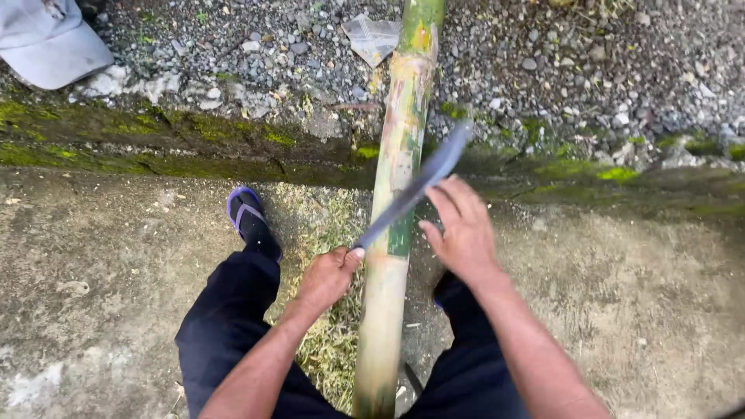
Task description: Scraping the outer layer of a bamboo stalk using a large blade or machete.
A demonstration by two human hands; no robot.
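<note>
A person's left hand (pixel 330 275) has its grip closed around the handle of a long grey metal blade (pixel 415 190), which slants up and to the right across a thick green-and-tan bamboo pole (pixel 396 202). The right hand (pixel 464 233), fingers spread, rests open on the blade's back beside the pole. Left of that grip, a purple-strapped sandal (pixel 247 213) stands on mossy concrete ground (pixel 101 271).
</note>
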